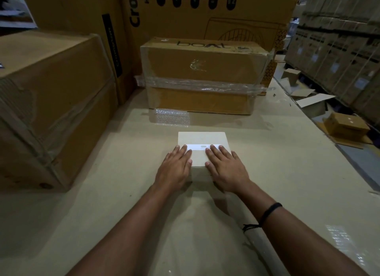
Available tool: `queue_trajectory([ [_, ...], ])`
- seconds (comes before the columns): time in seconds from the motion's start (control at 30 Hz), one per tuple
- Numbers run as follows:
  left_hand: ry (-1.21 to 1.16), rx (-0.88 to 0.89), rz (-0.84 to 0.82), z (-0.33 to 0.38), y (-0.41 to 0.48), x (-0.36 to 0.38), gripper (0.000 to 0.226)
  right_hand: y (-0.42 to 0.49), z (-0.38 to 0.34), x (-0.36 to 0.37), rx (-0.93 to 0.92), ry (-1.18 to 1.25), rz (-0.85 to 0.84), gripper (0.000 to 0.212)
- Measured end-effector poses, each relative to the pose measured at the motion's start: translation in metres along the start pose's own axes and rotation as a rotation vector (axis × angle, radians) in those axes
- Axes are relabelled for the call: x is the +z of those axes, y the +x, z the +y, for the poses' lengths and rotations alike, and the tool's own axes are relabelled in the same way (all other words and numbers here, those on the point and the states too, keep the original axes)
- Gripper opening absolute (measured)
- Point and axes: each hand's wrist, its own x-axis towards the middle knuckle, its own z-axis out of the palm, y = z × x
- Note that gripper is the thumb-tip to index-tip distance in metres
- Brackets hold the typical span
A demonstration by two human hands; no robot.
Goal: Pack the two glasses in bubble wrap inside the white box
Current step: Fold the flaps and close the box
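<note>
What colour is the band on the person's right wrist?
Black. The wristband shows best in the head view, the only view here.

The white box [202, 139] lies closed, a glossy strip across its lid, near the brown carton [205, 70]. A bubble wrap [171, 116] scrap lies at the carton's base.

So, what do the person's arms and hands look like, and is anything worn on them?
No sleeves or gloves are in view, and the left hand and right hand show no rings either. The right wrist carries a thin black band, and loose black thread ends hang from it.
</note>
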Motion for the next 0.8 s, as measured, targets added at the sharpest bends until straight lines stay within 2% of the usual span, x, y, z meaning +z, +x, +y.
queue_trajectory([
  [0.07, 0.007, 0.021, 0.036, 0.0, -0.006, 0.001, 0.059, -0.006, -0.001, -0.002, -0.023, -0.008, -0.006, 0.081],
  [0.13, -0.005, 0.059, 0.13, 0.001, -0.021, 0.007, 0.064, -0.018, -0.003, 0.007, -0.031, -0.024, 0.045, 0.07],
  [0.2, -0.018, 0.091, 0.219, 0.003, -0.035, 0.016, 0.054, -0.031, -0.006, 0.022, -0.009, -0.048, 0.154, 0.062],
  [0.3, -0.064, 0.11, 0.251, 0.002, -0.035, 0.021, 0.05, -0.031, -0.008, 0.034, 0.009, -0.038, 0.21, 0.06],
  [0.4, -0.183, -0.017, 0.229, 0.0, -0.032, 0.019, 0.055, -0.027, 0.0, 0.033, 0.019, 0.055, 0.276, 0.061],
  [0.47, -0.296, -0.134, 0.263, -0.003, -0.032, 0.017, 0.064, -0.025, 0.011, 0.032, 0.09, 0.207, 0.33, 0.065],
  [0.57, -0.428, -0.135, 0.296, -0.006, -0.028, 0.019, 0.058, -0.017, 0.018, 0.034, 0.144, 0.418, 0.284, 0.062],
  [0.67, -0.456, -0.158, 0.299, -0.011, -0.012, 0.017, 0.053, 0.0, 0.019, 0.037, 0.087, 0.413, 0.329, 0.051],
  [0.8, -0.413, -0.163, 0.296, -0.016, 0.021, 0.011, 0.05, 0.029, 0.024, 0.034, 0.121, 0.429, 0.348, 0.05],
])
